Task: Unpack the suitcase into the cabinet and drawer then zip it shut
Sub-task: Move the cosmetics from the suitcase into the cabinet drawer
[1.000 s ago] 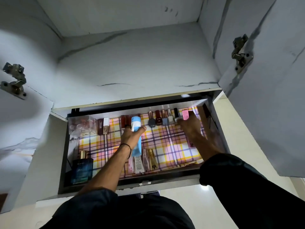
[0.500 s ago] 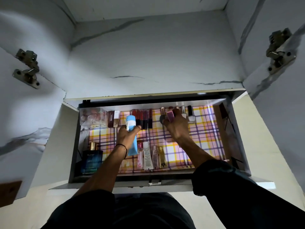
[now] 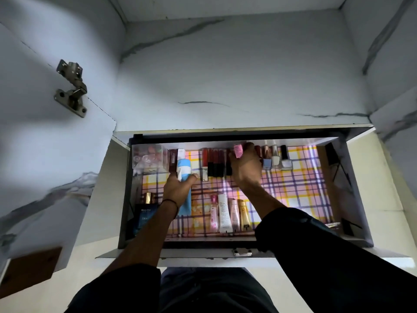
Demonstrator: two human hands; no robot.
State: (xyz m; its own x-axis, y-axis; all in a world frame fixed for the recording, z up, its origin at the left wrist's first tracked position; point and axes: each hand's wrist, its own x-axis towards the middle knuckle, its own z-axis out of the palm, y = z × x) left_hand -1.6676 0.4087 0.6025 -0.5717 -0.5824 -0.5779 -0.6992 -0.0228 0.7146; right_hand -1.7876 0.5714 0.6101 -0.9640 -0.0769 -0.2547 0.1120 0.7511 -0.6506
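The left hand [image 3: 177, 188] is gripping a blue bottle [image 3: 184, 175] while the right hand [image 3: 244, 168] is pinching a small pink bottle [image 3: 237, 150] over the open drawer [image 3: 248, 253].

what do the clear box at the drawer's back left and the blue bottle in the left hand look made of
The clear box: probably rigid transparent plastic or acrylic, glossy; its contents show through the walls. The blue bottle gripped by the left hand: likely smooth plastic, evenly coloured with a soft sheen.
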